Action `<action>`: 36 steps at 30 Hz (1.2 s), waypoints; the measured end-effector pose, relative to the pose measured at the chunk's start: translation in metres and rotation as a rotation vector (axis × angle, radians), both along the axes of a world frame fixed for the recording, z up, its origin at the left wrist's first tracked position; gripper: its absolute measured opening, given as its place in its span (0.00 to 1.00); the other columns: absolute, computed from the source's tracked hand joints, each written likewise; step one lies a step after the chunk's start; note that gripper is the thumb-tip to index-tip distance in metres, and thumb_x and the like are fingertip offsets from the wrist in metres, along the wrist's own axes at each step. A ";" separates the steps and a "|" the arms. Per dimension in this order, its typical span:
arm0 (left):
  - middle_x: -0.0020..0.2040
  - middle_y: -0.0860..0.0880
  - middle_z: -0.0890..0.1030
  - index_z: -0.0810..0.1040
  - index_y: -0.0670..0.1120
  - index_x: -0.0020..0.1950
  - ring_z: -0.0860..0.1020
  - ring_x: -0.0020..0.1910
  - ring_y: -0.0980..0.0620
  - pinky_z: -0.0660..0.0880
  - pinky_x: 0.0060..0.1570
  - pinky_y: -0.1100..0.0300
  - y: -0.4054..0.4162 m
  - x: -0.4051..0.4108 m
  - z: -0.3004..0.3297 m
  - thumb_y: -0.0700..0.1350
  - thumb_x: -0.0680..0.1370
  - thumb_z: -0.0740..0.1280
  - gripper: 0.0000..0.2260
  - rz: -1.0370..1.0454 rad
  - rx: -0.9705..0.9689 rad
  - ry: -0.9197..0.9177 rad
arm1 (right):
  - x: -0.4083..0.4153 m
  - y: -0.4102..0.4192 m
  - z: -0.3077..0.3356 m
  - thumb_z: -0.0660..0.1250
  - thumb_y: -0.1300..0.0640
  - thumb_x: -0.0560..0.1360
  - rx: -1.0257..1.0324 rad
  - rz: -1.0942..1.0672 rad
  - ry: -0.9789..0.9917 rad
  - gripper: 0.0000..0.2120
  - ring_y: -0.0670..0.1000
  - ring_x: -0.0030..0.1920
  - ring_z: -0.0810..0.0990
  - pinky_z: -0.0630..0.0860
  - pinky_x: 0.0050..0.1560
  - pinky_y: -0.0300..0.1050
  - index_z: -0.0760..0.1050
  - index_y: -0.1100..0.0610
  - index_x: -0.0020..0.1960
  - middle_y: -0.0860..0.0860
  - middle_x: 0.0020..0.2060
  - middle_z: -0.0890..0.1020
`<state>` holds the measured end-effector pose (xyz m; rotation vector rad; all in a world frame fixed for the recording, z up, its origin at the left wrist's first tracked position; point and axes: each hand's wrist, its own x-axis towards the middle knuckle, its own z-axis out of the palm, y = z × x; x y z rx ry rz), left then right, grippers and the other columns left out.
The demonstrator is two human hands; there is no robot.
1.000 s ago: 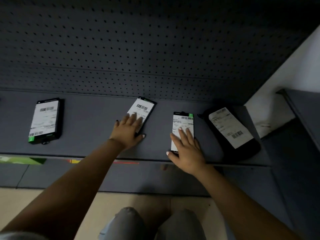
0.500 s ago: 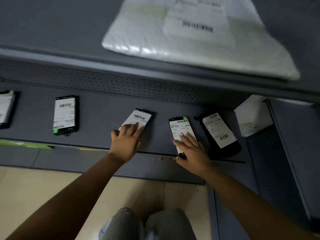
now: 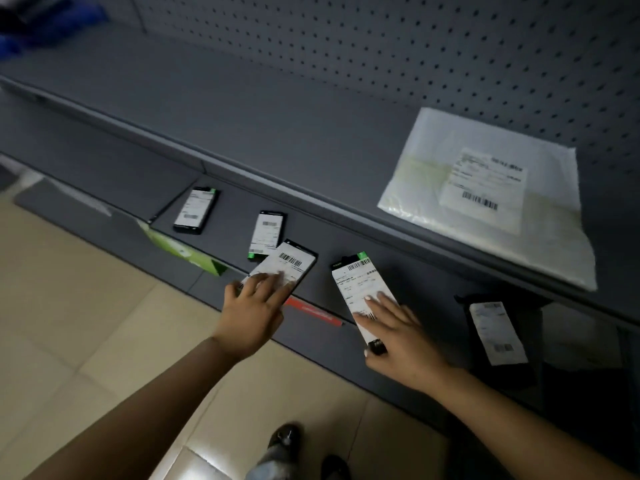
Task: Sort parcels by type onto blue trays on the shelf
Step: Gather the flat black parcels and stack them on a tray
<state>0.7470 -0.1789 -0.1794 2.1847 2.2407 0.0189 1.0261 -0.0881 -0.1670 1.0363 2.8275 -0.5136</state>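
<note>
Two bare hands down on the lower shelf (image 3: 346, 327) of a dark grey rack with a pegboard back (image 3: 415, 64).

Left hand (image 3: 251, 315) flat on a slim black box (image 3: 282, 268) with a white barcode label, fingers (image 3: 273, 284) spread and pressing its near end; no curl around the edges visible, so resting or sliding rather than gripping. Box tilted, far corner just beside another labelled black box (image 3: 266, 235) farther back on the lower shelf.

Right hand (image 3: 403, 344) to the right of that, fingers (image 3: 377, 299) extended over the near half of a second labelled box (image 3: 360, 296) with a green tab at its far end; thumb by the box's near end. Whether the box is pinched or only pressed: cannot tell.

A third small labelled box (image 3: 195, 210) farther left on the lower shelf, well apart from both hands. A black pouch (image 3: 495, 336) with a white label at the right end of the lower shelf, in shadow.

On the upper shelf (image 3: 277, 133), above the lower shelf's right part, a white poly mailer (image 3: 485, 195) lying flat with a barcode label. Blue shape (image 3: 14, 46) at the upper shelf's far left, too blurred to identify.

Beige tiled floor (image 3: 69, 306) below the lower shelf; dark shoes (image 3: 285, 436) near the bottom edge.
</note>
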 end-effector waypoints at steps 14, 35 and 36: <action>0.66 0.47 0.75 0.71 0.51 0.68 0.70 0.64 0.44 0.69 0.52 0.46 -0.141 -0.051 0.110 0.50 0.77 0.56 0.20 0.467 0.383 0.071 | -0.116 -0.031 0.104 0.63 0.47 0.71 0.136 0.439 0.378 0.28 0.45 0.75 0.49 0.55 0.72 0.53 0.68 0.48 0.70 0.47 0.74 0.61; 0.64 0.50 0.76 0.76 0.50 0.64 0.71 0.62 0.49 0.67 0.51 0.51 -0.186 -0.298 0.254 0.51 0.77 0.56 0.19 0.430 0.730 0.174 | -0.378 -0.072 0.250 0.69 0.50 0.72 0.234 0.324 0.675 0.30 0.36 0.73 0.48 0.51 0.73 0.42 0.60 0.38 0.69 0.37 0.72 0.57; 0.64 0.51 0.76 0.76 0.50 0.64 0.71 0.62 0.49 0.67 0.51 0.50 -0.188 -0.309 0.254 0.52 0.77 0.56 0.19 0.428 0.733 0.171 | -0.388 -0.074 0.251 0.69 0.50 0.72 0.233 0.311 0.672 0.29 0.35 0.73 0.48 0.50 0.72 0.40 0.61 0.38 0.69 0.36 0.72 0.57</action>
